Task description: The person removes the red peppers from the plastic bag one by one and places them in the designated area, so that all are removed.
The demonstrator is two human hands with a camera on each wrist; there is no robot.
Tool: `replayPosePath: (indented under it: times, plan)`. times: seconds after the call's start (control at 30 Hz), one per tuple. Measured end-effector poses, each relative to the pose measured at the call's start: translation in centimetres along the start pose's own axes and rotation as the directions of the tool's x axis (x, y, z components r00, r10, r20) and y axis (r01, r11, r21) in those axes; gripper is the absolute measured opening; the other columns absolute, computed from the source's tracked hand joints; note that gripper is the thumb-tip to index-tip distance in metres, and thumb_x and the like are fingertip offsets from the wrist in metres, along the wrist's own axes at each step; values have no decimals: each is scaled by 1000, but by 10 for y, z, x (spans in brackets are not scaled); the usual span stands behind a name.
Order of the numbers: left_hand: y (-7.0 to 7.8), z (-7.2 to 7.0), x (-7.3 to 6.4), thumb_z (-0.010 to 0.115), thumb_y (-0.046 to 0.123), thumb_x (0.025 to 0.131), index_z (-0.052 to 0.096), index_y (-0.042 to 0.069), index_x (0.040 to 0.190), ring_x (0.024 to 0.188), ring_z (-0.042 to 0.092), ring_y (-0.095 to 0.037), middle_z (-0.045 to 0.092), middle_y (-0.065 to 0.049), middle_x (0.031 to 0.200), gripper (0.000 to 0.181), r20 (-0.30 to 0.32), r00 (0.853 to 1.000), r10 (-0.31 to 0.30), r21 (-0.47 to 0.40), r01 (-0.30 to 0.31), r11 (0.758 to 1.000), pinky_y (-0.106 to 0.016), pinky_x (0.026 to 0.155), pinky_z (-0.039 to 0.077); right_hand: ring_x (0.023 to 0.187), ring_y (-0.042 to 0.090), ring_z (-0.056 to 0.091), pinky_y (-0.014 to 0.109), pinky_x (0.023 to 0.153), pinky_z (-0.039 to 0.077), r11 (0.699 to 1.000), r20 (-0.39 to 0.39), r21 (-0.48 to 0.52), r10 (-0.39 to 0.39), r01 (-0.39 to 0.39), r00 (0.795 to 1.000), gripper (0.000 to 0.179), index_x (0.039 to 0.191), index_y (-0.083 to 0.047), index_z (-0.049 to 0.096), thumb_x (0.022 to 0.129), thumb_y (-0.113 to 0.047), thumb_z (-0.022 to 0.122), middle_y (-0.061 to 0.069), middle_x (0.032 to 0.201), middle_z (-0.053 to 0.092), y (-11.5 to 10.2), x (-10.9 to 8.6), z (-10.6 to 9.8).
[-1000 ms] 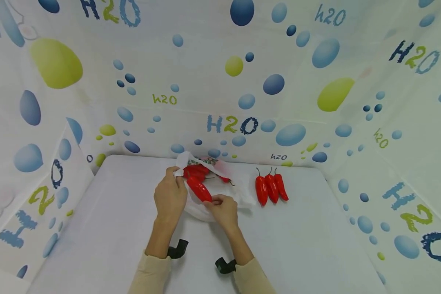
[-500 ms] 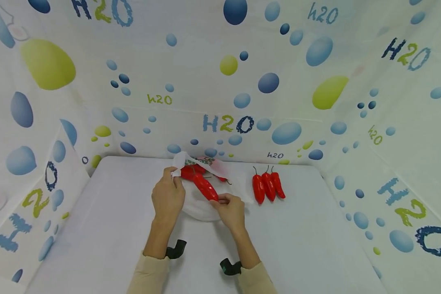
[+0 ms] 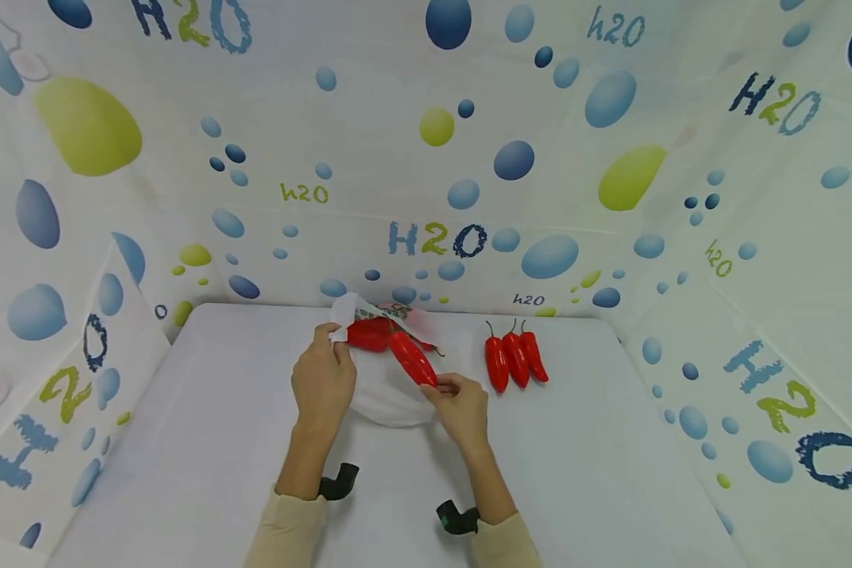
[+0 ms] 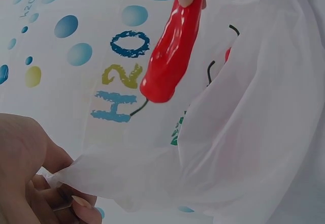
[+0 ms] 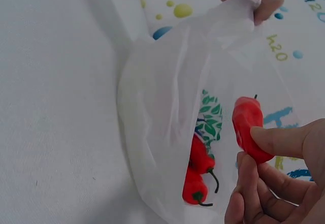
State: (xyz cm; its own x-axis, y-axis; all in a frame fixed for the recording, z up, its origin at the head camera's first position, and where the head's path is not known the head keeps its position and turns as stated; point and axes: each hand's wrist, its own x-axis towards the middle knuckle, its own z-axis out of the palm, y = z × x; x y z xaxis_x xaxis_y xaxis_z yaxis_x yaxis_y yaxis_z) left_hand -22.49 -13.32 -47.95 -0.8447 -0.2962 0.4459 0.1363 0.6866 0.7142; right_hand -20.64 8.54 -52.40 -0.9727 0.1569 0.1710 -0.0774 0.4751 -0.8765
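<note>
My left hand grips the edge of a thin white plastic bag and holds its mouth up. Between thumb and fingers of my right hand is the tip of a red chili pepper, its green stem pointing away. In the left wrist view that pepper hangs in front of the bag's opening. More red peppers with dark stems lie inside the bag, partly hidden by its wall. A printed green leaf pattern shows on the bag.
Three red chili peppers lie side by side on the white table, right of the bag, stems toward the back. A wall sheet with blue and green drops and H2O lettering stands behind and on both sides.
My right hand has drawn the chili pepper to the right and slightly nearer, away from the peppers in the bag. My left hand keeps its grip on the bag's edge. The head view has shifted slightly.
</note>
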Motion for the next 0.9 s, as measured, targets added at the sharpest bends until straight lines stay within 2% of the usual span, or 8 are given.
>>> replayPosePath:
  times: [0.3, 0.67, 0.9]
  plan:
    - [0, 1, 0, 48, 12, 104, 60, -1, 133, 47, 43, -24, 53, -9, 59, 35, 20, 1000, -16, 5, 16, 1000, -34, 45, 37, 74, 19, 67, 30, 64, 56, 999, -79, 36, 20, -18, 997, 23, 106, -7, 80, 89, -22, 84, 4, 84, 74, 8, 6, -20]
    - [0, 1, -1, 49, 11, 103, 61, -1, 132, 48, 44, -25, 55, -10, 61, 34, 14, 1000, -13, 5, 13, 1000, -34, 45, 37, 81, 23, 68, 32, 68, 56, 993, -174, 29, 120, -117, 977, 29, 110, -6, 79, 89, -26, 84, 7, 89, 75, 19, 8, -41]
    - [1, 1, -1, 49, 9, 102, 61, -2, 131, 49, 44, -25, 54, -10, 60, 33, 1, 1000, 2, 1, -2, 1000, -34, 45, 37, 85, 24, 68, 27, 70, 56, 987, -199, 18, 159, -158, 967, 33, 114, -7, 79, 90, -29, 83, 7, 93, 76, 30, 8, -48]
